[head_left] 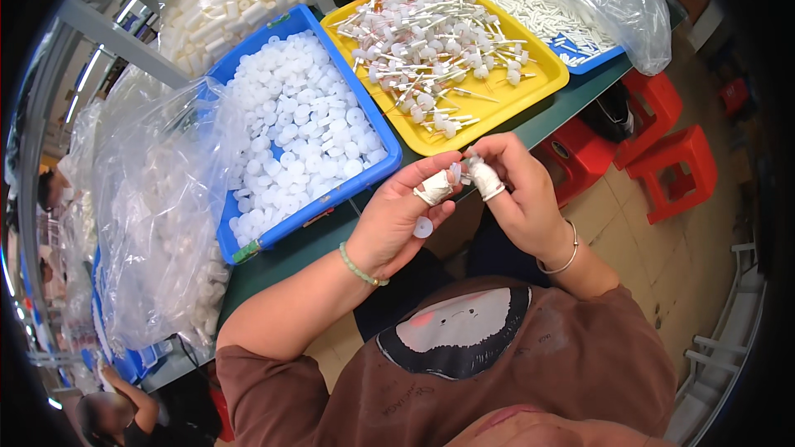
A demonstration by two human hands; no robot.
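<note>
My left hand (396,213) and my right hand (526,199) meet in front of my chest, near the table edge. Both thumbs are wrapped in white tape. Between left thumb and fingers is a translucent white plastic disc (455,172), seen nearly edge-on. Another white disc (422,228) with a small centre hole rests against the lower fingers of that hand. My right thumb and fingers pinch closed right beside the upper disc; what they hold is mostly hidden by the fingertips.
A blue tray (310,213) of white discs lies ahead left. Beside it, a yellow tray (542,83) holds discs on thin white stems. A farther blue tray (592,62) carries short white tubes. Plastic bags (149,223) crowd the left; red stools (675,170) stand right.
</note>
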